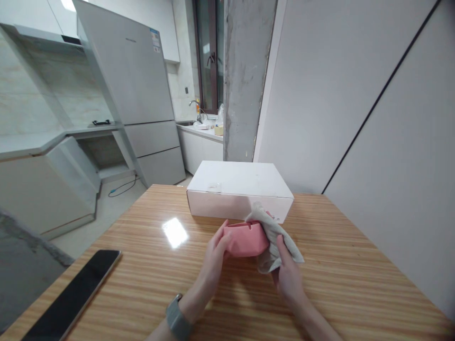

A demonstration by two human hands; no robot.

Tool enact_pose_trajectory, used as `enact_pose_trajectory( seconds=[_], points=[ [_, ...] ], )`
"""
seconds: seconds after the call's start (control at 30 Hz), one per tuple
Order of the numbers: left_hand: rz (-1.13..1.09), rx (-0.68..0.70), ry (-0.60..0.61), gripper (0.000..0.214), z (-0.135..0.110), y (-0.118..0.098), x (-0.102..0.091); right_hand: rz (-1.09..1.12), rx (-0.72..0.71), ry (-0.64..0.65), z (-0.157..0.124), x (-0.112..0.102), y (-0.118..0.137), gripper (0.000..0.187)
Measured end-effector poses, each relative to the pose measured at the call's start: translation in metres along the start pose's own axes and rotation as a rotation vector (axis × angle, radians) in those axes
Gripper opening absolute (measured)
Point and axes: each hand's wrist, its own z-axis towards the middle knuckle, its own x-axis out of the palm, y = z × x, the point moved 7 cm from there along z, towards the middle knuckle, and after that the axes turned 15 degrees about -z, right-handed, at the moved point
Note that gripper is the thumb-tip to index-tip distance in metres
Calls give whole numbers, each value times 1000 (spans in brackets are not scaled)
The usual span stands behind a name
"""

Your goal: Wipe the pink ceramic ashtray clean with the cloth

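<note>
A small pink pouch (245, 240) sits just above the wooden table (355, 279), in front of a white box (238, 187). My left hand (214, 258) grips the pouch's left side, fingers wrapped round it. My right hand (287, 274) holds a beige cloth (272, 232) pressed against the pouch's right side and top. A grey watch (177, 318) is on my left wrist.
A dark phone (73, 296) lies near the table's left front edge. A white wall runs close along the right. Beyond the table stand a grey fridge (135, 90), a concrete pillar (245, 76) and a kitchen counter with a sink.
</note>
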Motion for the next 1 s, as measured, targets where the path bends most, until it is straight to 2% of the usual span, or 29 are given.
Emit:
enact_pose_trajectory(
  seconds=[0.1,0.2,0.37,0.5,0.67,0.8,1.0],
  points=[
    [74,-14,51,76,-3,2,5,2,73,-51,7,-4,2,49],
    [171,12,31,89,-4,3,3,-5,69,-24,10,-1,6,52],
    [77,-60,67,96,-3,5,4,-36,49,9,10,-1,4,49],
    [83,-98,77,101,-3,5,6,-96,9,8,7,-4,6,47],
    [166,14,1,89,-6,-8,9,-228,-43,64,-2,-2,6,39],
    [264,119,-13,85,-10,-16,12,-292,-128,107,-8,4,8,45],
    [173,50,60,92,-10,-3,10,-288,-104,-40,0,-9,1,42]
  ],
)
